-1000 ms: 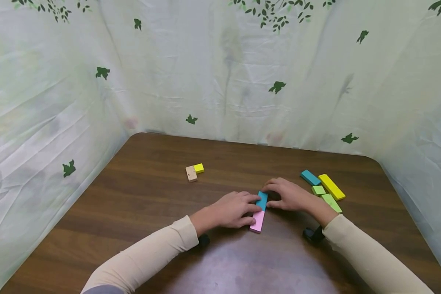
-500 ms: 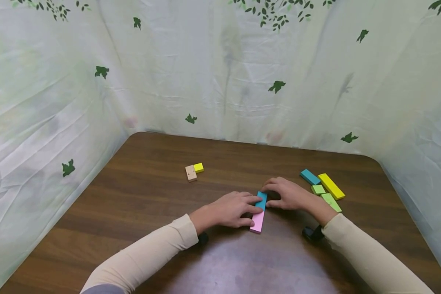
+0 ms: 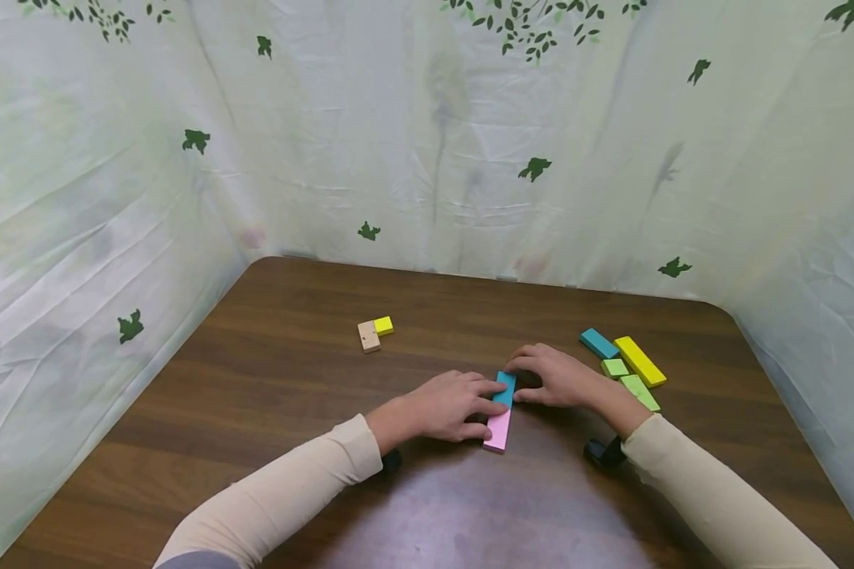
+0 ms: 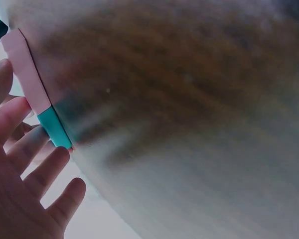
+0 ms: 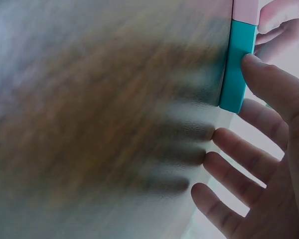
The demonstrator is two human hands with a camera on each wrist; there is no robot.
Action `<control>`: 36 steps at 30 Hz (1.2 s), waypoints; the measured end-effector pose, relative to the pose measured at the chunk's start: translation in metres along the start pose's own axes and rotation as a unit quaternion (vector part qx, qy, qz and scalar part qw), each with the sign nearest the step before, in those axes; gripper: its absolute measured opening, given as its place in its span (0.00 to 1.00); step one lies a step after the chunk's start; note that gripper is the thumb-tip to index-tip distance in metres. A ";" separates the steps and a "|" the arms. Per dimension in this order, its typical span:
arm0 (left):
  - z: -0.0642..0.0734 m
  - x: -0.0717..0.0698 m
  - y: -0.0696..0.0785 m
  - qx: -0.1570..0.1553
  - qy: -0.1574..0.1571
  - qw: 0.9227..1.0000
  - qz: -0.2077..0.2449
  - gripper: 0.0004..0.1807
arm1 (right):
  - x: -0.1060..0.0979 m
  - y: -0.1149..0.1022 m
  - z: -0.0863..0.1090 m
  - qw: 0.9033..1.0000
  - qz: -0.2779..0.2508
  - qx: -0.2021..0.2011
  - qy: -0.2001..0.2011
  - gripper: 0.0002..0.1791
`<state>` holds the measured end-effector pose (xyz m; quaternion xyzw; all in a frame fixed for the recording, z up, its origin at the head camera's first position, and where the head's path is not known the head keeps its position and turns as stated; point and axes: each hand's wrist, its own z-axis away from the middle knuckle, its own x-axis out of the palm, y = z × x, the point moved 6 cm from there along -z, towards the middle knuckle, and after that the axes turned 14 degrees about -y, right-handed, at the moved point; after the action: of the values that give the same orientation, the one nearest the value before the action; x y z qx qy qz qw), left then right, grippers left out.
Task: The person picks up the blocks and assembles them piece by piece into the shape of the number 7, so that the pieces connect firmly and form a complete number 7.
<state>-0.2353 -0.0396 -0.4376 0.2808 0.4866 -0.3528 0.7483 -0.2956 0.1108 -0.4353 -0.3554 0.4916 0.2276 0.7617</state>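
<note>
The right hand (image 5: 281, 191) has its thumb on the long side of a blue-green block (image 5: 236, 64). The pointer finger is right by the block's end. The other three fingers spread out below, and dark, blurry marks show next to their tips on the shiny brown table (image 5: 89, 109). A pink block (image 5: 245, 11) touches the blue-green one, and the left hand (image 5: 285, 36) peeks in beside them.
</note>
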 end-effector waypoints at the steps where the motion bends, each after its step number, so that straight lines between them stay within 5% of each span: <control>1: 0.000 0.000 0.000 0.000 0.001 1.000 -0.001 0.28 | 0.000 0.000 0.000 1.000 0.000 -0.001 0.000 0.24; 9: 0.001 -0.002 0.001 0.003 0.004 1.000 0.000 0.28 | -0.004 0.002 0.004 1.000 0.006 -0.003 -0.001 0.23; 18: -0.001 -0.001 -0.001 0.000 0.000 1.000 0.021 0.27 | -0.031 0.017 0.030 0.998 0.047 0.002 0.036 0.21; 36: 0.000 0.001 0.001 0.012 -0.001 0.999 0.030 0.26 | -0.074 0.069 0.080 0.992 0.070 0.104 0.025 0.18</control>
<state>-0.2343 -0.0396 -0.4379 0.3039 0.4728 -0.3363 0.7556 -0.3272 0.2162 -0.3692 -0.2443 0.5553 0.2192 0.7642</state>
